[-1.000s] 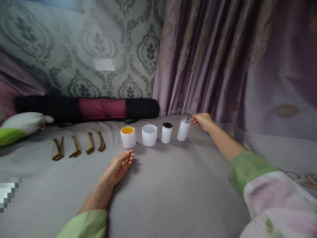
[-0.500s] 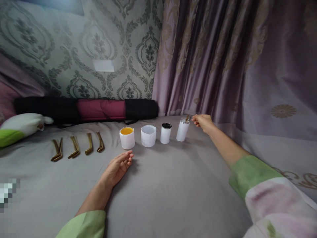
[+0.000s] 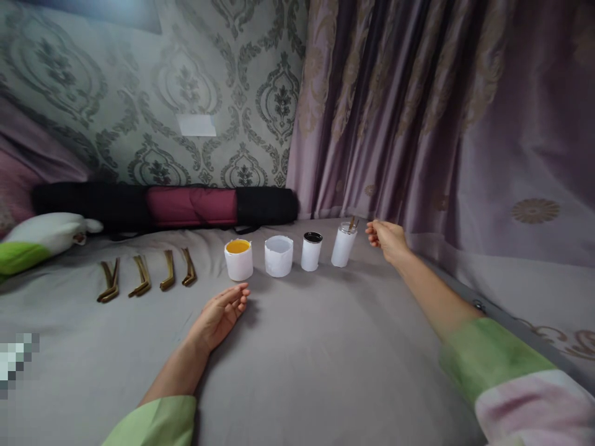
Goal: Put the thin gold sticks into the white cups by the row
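Observation:
My right hand (image 3: 389,240) is raised just right of a white-wrapped glass jar (image 3: 342,248), apart from it, with fingers loosely bent and nothing seen between them. Thin brown sticks (image 3: 353,222) poke out of the jar's mouth. Resting on the sheet, my left hand (image 3: 223,314) is empty, palm turned inward and fingers slightly curled. Just beyond its fingertips stands a white-wrapped tub with a yellow inside (image 3: 238,263). A wider white tub (image 3: 278,259) and a narrow white can with a dark inside (image 3: 311,253) complete the row.
Several bent golden-brown strips (image 3: 143,277) lie in a row on the grey sheet (image 3: 325,353) at left. Behind them are a green-and-white plush (image 3: 44,238) and a long black-and-maroon roll (image 3: 191,206) against the wall. A purple curtain (image 3: 409,111) hangs at right.
My right hand has drawn back to the right, away from the jar's mouth; the sticks stay in the jar. My left hand and the containers remain in place.

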`<state>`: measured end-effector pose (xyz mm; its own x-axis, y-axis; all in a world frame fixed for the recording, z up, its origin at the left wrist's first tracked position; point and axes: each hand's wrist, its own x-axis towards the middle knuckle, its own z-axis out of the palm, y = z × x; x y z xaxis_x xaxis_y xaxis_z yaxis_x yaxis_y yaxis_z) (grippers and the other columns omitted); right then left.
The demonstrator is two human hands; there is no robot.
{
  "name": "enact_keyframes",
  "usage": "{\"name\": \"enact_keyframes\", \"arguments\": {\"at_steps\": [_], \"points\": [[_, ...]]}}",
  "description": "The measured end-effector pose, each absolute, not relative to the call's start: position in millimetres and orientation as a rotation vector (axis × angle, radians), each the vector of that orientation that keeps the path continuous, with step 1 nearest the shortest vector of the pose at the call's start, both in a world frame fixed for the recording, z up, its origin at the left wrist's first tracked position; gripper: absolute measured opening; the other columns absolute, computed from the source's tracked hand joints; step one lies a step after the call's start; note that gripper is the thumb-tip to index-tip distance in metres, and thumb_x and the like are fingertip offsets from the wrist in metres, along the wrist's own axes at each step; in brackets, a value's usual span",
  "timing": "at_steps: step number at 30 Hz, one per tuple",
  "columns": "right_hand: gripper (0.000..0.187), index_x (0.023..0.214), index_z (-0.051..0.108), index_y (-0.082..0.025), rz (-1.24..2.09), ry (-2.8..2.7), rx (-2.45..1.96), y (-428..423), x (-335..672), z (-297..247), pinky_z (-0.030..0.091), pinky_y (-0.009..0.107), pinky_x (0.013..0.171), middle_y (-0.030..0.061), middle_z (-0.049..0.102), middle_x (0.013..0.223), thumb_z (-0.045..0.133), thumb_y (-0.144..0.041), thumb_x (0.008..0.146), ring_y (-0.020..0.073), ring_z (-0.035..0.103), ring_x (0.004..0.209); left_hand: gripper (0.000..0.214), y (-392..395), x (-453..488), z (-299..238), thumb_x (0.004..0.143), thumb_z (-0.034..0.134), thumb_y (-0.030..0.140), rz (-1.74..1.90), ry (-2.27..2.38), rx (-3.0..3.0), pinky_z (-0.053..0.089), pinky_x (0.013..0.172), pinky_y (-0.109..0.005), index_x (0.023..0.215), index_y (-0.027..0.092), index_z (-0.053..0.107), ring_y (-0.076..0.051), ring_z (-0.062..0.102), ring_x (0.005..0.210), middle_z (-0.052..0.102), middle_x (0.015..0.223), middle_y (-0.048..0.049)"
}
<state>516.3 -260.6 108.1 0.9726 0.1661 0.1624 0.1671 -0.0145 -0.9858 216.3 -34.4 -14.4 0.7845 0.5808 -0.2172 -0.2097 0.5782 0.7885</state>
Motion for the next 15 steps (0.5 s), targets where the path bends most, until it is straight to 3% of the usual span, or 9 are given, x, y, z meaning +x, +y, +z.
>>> {"name": "enact_keyframes", "arguments": {"at_steps": [15], "points": [[0.016,0.072,0.056,-0.014,0.229,-0.327,-1.505,-251,459,74,0.031,0.017,0.034,0.0005,0.055,0.060,0.054,-0.029,0.076,0.0056,0.046,0.042,0.016,-36,216,-12,0.077,0.054,0.005,0.483,0.500,0.831,0.048,0.055,-0.016,0.090,0.007,0.063,-0.008,0.057,0.064,0.062,0.080,-0.0087]]}}
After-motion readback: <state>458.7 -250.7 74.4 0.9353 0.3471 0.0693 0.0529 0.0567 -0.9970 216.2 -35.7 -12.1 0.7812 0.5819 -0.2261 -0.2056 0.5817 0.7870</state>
